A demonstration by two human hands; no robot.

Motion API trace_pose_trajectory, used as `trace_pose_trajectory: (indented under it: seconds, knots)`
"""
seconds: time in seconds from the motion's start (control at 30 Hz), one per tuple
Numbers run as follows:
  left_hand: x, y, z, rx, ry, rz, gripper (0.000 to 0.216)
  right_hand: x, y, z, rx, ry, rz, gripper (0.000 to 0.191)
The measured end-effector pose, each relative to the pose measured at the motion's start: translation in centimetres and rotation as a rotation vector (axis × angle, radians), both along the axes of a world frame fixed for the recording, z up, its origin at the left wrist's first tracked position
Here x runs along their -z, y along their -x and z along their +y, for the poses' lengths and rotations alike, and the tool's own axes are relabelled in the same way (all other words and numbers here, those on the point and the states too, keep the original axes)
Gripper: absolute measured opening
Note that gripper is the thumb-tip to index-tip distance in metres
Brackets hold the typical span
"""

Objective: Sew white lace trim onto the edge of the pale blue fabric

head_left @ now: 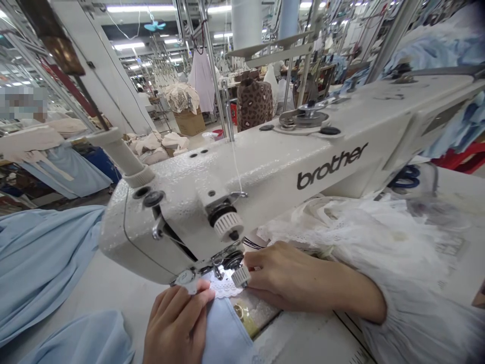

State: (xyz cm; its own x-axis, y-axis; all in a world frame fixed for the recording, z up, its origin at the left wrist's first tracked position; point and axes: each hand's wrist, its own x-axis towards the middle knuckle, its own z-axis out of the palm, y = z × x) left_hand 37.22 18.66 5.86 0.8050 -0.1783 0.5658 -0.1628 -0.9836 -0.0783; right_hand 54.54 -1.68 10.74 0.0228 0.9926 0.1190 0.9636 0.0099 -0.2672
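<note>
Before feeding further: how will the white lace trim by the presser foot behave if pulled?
The white lace trim looks light and floppy, its scalloped edge lying limp on the light blue fabric. Its eyelet holes suggest it could snag or distort if tugged. It may shift easily, so the left hand beside it seems useful.

One head-worn view looks forward and down from the operator's side of the Brother sewing machine (227,177), close above its front end. The left hand (176,323) and right hand (291,275) appear below it; the workshop floor (197,144) lies beyond it.
</note>
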Motion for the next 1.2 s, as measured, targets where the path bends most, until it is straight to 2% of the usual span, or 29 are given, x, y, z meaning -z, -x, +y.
trace_pose_trajectory:
  seconds: [0.33,0.4,0.47,0.57,0.7,0.83,0.97,1.2]
  knots:
    - [-0.1,0.1,-0.1,0.012,0.020,0.014,0.016,-0.4,0.0,0.0,-0.036,0.006,-0.044,0.014]
    - [-0.2,0.1,-0.3,0.011,0.017,0.012,0.016,-0.3,-0.2,0.0,-0.039,-0.014,0.050,0.013]
    - [-0.3,-0.1,-0.4,-0.003,0.019,-0.003,0.016,-0.3,-0.5,0.2,-0.025,-0.075,0.276,0.015]
    - [-0.4,-0.1,-0.5,-0.027,0.036,0.000,0.021,-0.3,-1.0,0.5,0.075,-0.148,0.554,0.020]
    - [-0.6,-0.1,-0.7,-0.033,0.091,0.000,0.019,0.1,-1.5,0.9,0.287,-0.111,0.646,0.020]
    - [-0.6,-0.1,-1.2,-0.157,0.281,0.014,0.013,0.8,-1.3,1.2,0.419,-0.058,0.709,0.013]
    - [-0.4,-0.1,-1.5,-0.271,0.421,0.043,0.017,1.0,-1.0,1.4,0.469,-0.073,0.705,0.010]
    - [-0.3,-0.2,-1.5,-0.245,0.331,0.015,0.013,0.7,-0.9,1.4,0.467,-0.078,0.702,0.011]
